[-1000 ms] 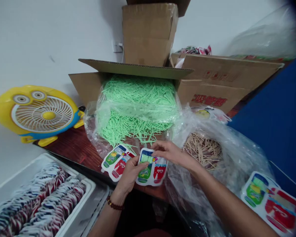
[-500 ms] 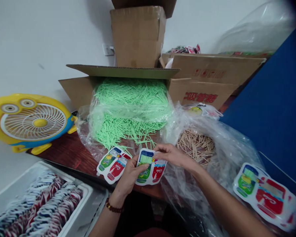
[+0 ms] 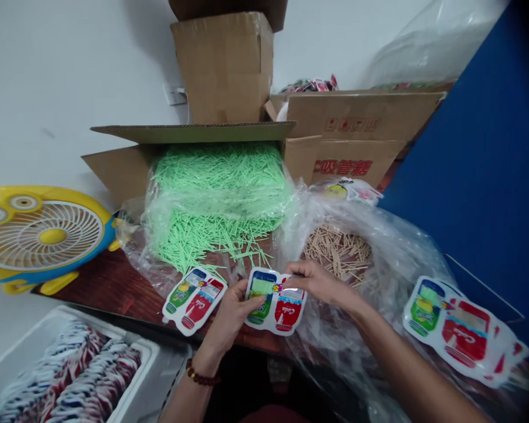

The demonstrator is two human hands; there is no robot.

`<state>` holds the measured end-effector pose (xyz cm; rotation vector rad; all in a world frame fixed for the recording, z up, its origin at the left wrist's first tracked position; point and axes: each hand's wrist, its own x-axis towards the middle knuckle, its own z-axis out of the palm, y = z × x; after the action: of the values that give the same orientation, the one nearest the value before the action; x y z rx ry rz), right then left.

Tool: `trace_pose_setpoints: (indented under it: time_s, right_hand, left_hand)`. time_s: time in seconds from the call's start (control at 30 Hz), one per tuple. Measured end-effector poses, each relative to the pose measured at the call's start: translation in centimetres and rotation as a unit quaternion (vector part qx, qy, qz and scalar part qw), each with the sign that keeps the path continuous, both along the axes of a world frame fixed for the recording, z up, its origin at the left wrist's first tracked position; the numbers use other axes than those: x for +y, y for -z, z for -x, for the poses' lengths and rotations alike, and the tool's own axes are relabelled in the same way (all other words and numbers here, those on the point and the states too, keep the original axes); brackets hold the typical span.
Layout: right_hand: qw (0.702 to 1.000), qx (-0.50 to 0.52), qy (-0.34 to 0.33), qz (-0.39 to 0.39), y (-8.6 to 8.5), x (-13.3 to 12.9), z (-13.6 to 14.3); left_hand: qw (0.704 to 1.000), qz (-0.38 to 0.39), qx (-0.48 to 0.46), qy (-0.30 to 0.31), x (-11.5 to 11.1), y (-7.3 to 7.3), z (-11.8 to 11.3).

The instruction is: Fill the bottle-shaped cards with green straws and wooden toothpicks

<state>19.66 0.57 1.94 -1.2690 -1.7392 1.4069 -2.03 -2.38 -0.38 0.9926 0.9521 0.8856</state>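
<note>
The green-and-red pouch is held above the table edge, pinched at its green side between thumb and fingers of the left hand. At its upper red side, the right hand's fingers are loosely curled, apparently touching it. Green sticks are piled behind.

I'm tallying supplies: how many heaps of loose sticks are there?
2: green sticks spilling from the open box, and tan sticks to their right. Others may be hidden.
</note>
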Motion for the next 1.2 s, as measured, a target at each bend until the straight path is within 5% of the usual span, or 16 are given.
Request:
trace_pose_setpoints:
  time_s: [0.27, 0.47, 0.87, 1.2]
  right_hand:
    - [0.997, 0.068, 0.016, -0.01, 1.7, -1.5, -1.4]
    - [0.996, 0.076, 0.051, -0.011, 2.4, -2.6, -2.2]
    - [0.993, -0.028, 0.042, -0.106, 3.4, -4.6, -4.6]
    - [0.993, 0.014, 0.04, -0.106, 3.5, -4.5, -4.1]
  left_hand:
    - [0.992, -0.08, 0.095, 0.019, -0.1, -0.4, -3.2]
    - [0.996, -0.041, 0.074, 0.032, -0.6, 0.4, -4.7]
    - [0.982, -0.074, 0.134, 0.113, -0.8, 1.1, -6.0]
    - [0.99, 0.002, 0.13, 0.051, -1.1, 0.4, -6.3]
